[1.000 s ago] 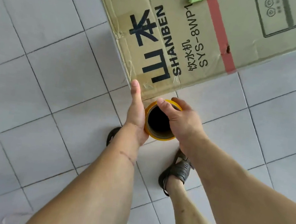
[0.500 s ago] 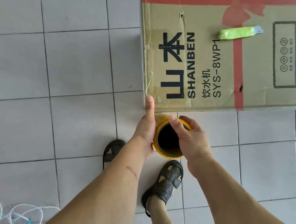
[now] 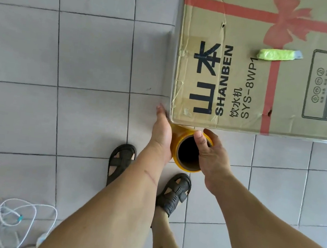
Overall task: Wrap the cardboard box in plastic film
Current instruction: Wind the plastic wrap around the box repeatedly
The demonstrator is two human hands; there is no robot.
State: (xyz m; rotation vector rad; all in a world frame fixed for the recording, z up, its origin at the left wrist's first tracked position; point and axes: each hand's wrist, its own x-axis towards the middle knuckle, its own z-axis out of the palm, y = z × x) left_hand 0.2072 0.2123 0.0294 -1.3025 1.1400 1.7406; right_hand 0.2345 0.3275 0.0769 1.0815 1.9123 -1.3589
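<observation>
A large cardboard box (image 3: 287,94), printed with SHANBEN and a red ribbon, fills the upper right; clear film shines along its near edge. A yellow-tinted film roll (image 3: 179,138) stands upright against the box's near left corner, its dark hollow core facing me. My left hand (image 3: 162,136) lies flat against the roll's left side, one straight digit reaching the box corner. My right hand (image 3: 210,153) pinches the roll's rim, with the thumb hooked into the core and the fingers on the outside.
A green utility knife (image 3: 279,55) lies on top of the box. A tangled white cord (image 3: 1,212) lies on the grey tiled floor (image 3: 72,70) at the lower left. My sandalled feet (image 3: 122,160) stand just behind the roll.
The view has swung round the box corner, so the box now sits square at the upper right. Both hands stayed on the roll at the corner. The white cord came into view.
</observation>
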